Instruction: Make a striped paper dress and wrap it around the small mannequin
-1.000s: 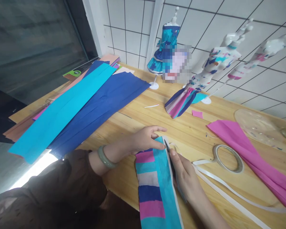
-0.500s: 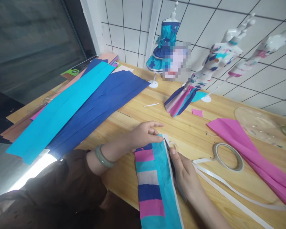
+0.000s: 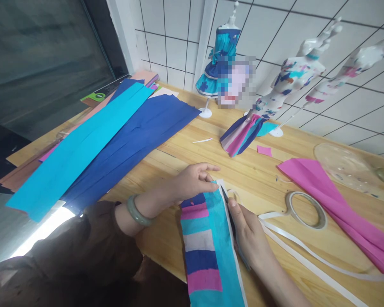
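A striped strip (image 3: 201, 260) in blue, pink, turquoise and white, with a turquoise band and a white right edge, lies at the lower middle. My left hand (image 3: 200, 178) pinches its top end between thumb and fingers. At its right edge, my right hand (image 3: 248, 226) is closed round dark scissors (image 3: 229, 204), their blades alongside the white edging. Most of the scissors' handle is hidden by my palm. A green bangle (image 3: 137, 210) circles my left wrist.
Turquoise (image 3: 83, 149) and dark blue sheets (image 3: 137, 145) lie at the left. Dress forms (image 3: 297, 72) stand at the back by the tiled wall. On the right are a tape roll (image 3: 307, 209), white ribbon (image 3: 313, 264) and a long pink piece (image 3: 336, 200).
The striped part of the strip has shifted slightly under my left hand. Both hands stay almost where they were.
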{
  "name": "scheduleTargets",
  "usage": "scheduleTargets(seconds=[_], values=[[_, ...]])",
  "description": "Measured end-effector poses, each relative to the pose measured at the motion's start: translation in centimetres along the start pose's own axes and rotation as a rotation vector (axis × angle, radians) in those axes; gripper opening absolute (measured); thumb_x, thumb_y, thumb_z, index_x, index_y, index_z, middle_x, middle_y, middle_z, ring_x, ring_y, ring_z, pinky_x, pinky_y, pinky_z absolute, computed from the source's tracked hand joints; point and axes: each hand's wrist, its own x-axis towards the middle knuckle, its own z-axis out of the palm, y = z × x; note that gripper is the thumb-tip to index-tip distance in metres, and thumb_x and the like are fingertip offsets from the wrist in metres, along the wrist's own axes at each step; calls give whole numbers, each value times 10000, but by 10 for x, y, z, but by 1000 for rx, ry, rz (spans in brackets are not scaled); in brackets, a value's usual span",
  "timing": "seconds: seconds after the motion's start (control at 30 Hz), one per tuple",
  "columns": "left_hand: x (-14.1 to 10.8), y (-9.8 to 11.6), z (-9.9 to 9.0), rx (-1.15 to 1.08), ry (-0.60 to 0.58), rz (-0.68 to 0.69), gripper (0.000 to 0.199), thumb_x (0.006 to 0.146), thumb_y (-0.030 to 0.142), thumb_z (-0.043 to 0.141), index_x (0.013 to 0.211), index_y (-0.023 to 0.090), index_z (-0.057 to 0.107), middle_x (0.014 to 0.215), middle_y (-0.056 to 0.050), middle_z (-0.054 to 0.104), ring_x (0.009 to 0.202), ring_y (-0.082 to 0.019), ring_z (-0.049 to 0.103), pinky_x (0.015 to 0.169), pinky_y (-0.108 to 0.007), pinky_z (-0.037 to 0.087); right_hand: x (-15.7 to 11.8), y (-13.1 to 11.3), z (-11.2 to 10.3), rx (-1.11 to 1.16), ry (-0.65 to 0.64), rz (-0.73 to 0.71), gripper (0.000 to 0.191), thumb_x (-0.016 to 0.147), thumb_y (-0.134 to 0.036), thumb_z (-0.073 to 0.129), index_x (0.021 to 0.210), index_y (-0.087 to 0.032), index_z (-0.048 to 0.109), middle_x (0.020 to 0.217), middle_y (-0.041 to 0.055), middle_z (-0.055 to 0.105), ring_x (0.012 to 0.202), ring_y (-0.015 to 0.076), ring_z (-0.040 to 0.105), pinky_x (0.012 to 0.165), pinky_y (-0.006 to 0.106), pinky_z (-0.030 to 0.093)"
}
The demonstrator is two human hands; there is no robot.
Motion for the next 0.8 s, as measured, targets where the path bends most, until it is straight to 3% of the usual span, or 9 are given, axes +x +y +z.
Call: scheduleTargets(seconds=[0.8], values=[[-1,-1,-2,40,-16,0,482,716,119,654,1183,113,532,683,12,626,563,-83,568,534,-195,416,1,0,-1,-26,-39,23,517,885,-623,321,622,-202,467,589,-4,508,586,154,454,549,247,366]])
